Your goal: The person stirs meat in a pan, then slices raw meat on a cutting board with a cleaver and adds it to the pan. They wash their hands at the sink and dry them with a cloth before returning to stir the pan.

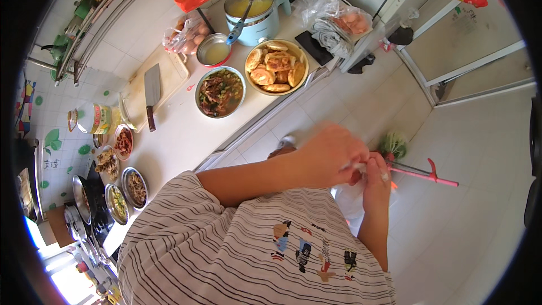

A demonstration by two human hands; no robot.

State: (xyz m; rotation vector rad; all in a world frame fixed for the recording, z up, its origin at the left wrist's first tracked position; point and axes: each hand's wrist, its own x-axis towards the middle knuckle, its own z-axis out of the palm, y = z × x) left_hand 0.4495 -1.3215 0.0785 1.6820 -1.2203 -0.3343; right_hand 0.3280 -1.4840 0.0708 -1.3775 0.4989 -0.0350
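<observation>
My left hand [336, 152] and my right hand [377, 173] meet in front of my body, above the floor. Between their fingertips is a small whitish piece [359, 167], too small and partly covered to name. The fingers of my right hand are bent around it, and another white bit [384, 176] shows on that hand. Motion blurs my left hand, so its grip is unclear. Below the hands, a translucent plastic bag [349, 197] is partly hidden by my right wrist and shirt.
On the counter [178, 135] stand a bowl of browned pastries [277, 67], a bowl of meat soup [220, 93], a light-blue electric pot [254, 21] and a cleaver [152, 89] on a cutting board [175, 70]. Pink-handled tool [423, 173] and bagged greens [393, 145] are low at right.
</observation>
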